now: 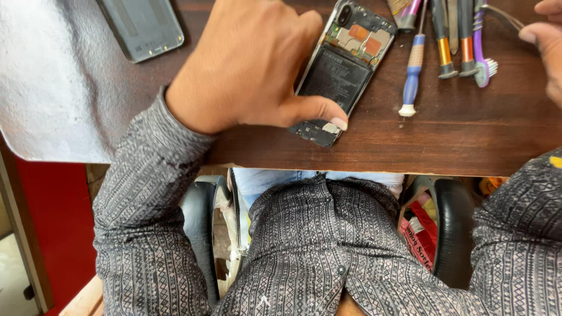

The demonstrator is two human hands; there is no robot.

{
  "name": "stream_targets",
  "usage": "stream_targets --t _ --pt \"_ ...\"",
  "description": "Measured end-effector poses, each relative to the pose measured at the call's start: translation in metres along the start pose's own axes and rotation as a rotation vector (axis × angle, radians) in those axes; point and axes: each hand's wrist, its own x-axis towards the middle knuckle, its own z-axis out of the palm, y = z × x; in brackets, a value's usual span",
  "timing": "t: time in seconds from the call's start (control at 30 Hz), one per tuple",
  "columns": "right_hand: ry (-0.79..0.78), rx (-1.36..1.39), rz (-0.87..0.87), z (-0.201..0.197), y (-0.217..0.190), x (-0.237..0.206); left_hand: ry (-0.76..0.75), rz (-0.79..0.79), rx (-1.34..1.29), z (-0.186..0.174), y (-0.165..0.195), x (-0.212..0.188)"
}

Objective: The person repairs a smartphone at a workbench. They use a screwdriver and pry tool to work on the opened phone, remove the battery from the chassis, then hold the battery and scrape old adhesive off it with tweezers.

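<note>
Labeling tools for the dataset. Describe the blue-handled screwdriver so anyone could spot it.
On the dark wooden table, look right of the opened phone to the row of tools. The screwdriver is leftmost and nearest the table's edge: blue grip, tan band, white cap.

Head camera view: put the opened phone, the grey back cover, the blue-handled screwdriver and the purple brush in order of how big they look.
1. Opened phone, partly under the left hand.
2. Grey back cover, cut off by the frame, so unsure.
3. Blue-handled screwdriver.
4. Purple brush, also cropped at the top.

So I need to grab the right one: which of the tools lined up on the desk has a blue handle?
The screwdriver lying nearest the opened phone: blue grip, white end cap. The tools to its right have dark, orange or purple handles.
</note>
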Motion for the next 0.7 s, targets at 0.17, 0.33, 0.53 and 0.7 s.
stream_targets --t 0.17,0.33,0.53,0.7 --pt "0.357 -1.006 -0.588 -0.017 -0.006 -0.042 -0.046 -0.141 0.145 0.001 0.031 0.015" --pt "0.259 -0.48 -0.276 -0.008 -0.01 -0.054 0.033 -0.176 0.215 0.006 0.04 0.018" --pt "0.293 -0.566 -0.307 -0.008 0.002 -0.061 -0.068 -0.177 0.091 0.007 0.031 0.013" --pt "0.13 -0.259 -0.18 -0.001 -0.048 -0.067 -0.012 -0.082 0.019 0.005 0.011 0.007"
